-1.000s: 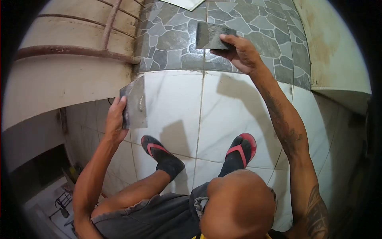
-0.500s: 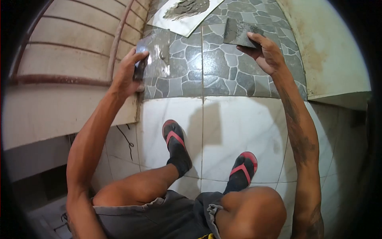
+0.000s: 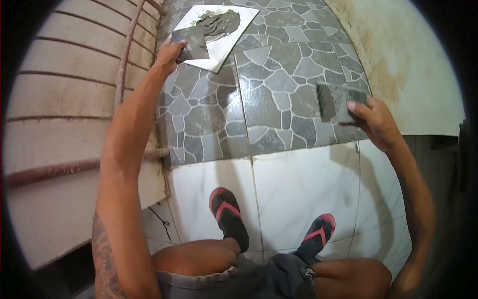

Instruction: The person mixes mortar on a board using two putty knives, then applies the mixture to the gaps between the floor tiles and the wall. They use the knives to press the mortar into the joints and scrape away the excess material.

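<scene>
My left hand (image 3: pixel 168 54) is closed on the edge of a flat scraper (image 3: pixel 195 44), a thin grey square blade with smears on it. The scraper overlaps the near left part of a white tile (image 3: pixel 213 62), close to a wet grey heap of mortar (image 3: pixel 221 24). Out to the right, my right hand (image 3: pixel 377 118) pinches a dark rectangular spreader (image 3: pixel 334 102) between thumb and fingers. Grey paste coats its face, and it is held over the stone-patterned floor tiles (image 3: pixel 271 112).
White marbled tiles (image 3: pixel 303 174) lie under my feet in red flip-flops (image 3: pixel 225 207). A rusty metal railing (image 3: pixel 130 50) runs along the left beside a low wall. At the right stands a stained pale wall (image 3: pixel 398 65). A black cord (image 3: pixel 162 219) lies at lower left.
My left hand has carried the scraper forward to the white tile. My right hand with the spreader has shifted right and nearer. The view has tilted forward, showing more of the tile.
</scene>
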The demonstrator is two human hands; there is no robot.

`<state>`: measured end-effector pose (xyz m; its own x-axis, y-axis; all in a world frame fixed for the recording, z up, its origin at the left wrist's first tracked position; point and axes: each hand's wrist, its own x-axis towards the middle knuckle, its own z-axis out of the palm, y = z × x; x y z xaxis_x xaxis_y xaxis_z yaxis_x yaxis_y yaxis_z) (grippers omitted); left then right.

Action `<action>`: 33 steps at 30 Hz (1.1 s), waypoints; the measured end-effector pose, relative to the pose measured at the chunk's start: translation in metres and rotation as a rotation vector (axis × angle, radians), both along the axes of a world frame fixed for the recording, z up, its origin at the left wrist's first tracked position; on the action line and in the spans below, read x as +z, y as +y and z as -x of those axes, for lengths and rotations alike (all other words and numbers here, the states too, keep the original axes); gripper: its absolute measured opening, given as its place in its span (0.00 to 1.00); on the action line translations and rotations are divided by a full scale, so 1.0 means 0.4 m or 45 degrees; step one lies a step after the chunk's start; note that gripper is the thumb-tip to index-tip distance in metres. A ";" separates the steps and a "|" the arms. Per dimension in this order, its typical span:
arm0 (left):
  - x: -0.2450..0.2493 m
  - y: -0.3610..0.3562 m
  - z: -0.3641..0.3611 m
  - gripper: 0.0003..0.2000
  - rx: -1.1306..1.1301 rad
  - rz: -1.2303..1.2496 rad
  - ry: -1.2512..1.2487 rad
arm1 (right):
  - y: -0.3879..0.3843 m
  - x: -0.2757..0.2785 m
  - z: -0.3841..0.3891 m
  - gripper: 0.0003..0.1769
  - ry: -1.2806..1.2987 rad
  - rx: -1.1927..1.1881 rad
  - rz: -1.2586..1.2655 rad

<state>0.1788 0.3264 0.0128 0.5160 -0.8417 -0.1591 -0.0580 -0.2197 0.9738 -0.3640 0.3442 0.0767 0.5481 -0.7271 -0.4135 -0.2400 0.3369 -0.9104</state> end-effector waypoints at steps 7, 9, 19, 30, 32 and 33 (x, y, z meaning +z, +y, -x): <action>-0.205 -0.070 -0.118 0.13 0.497 0.117 0.688 | 0.013 -0.012 -0.029 0.18 0.043 -0.102 -0.235; -0.245 -0.033 -0.113 0.12 0.508 0.110 0.804 | -0.015 -0.045 -0.053 0.15 -0.026 -0.119 -0.385; -0.347 0.114 -0.060 0.11 0.521 0.073 1.000 | -0.516 -0.394 -0.542 0.10 -0.618 -0.209 -0.366; -0.418 0.170 -0.058 0.19 0.343 -0.073 -0.321 | -0.767 -0.498 -0.756 0.36 -0.384 -0.431 -0.159; -0.431 0.170 -0.055 0.19 0.356 -0.054 -0.451 | -0.791 -0.510 -0.790 0.35 -0.394 -0.469 -0.035; -0.432 0.163 -0.050 0.19 0.358 -0.043 -0.509 | -0.805 -0.512 -0.799 0.35 -0.392 -0.490 0.030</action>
